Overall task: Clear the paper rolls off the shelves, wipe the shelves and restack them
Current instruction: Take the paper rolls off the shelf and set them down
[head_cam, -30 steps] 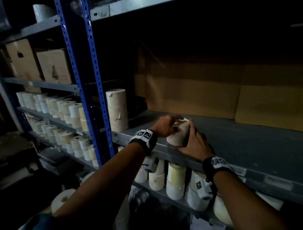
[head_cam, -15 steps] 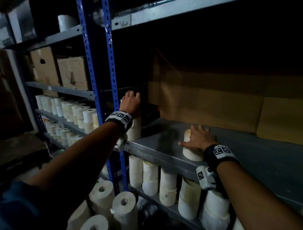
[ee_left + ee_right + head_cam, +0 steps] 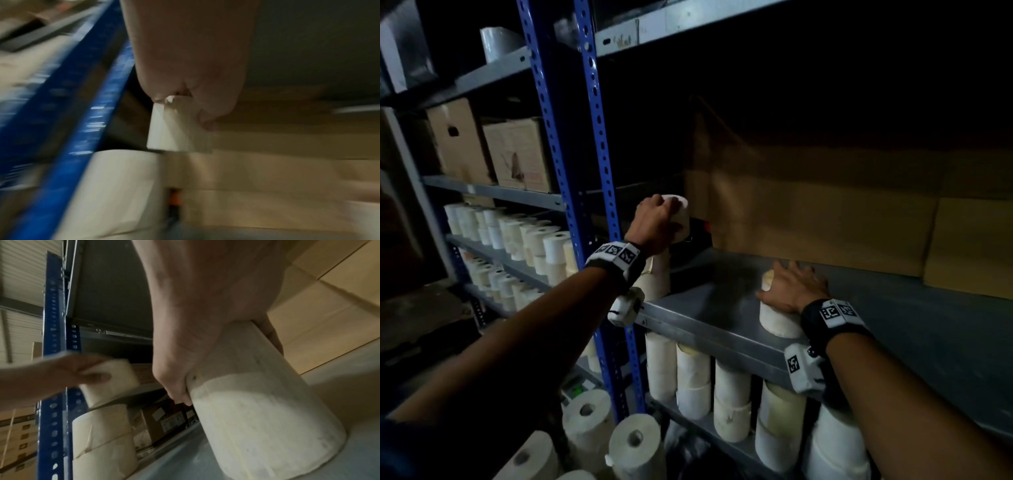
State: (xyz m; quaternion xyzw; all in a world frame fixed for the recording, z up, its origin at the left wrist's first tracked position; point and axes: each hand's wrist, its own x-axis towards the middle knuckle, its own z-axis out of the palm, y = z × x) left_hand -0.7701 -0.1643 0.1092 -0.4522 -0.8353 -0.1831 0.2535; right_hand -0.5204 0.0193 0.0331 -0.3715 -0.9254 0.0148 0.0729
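Left hand (image 3: 654, 222): grip grasping a small paper roll (image 3: 678, 215) from above, tilted, at the top of the stack of rolls (image 3: 654, 281) beside the blue upright (image 3: 592, 192) at the left end of the grey shelf (image 3: 709, 308). Right hand (image 3: 792, 287): palm on top of a second roll (image 3: 779, 320), fingers curled down its sides; this roll stands upright on the shelf near the front edge. Further rolls (image 3: 693, 380) stacked on the shelf below. Cardboard boxes (image 3: 808, 219) along the shelf's back
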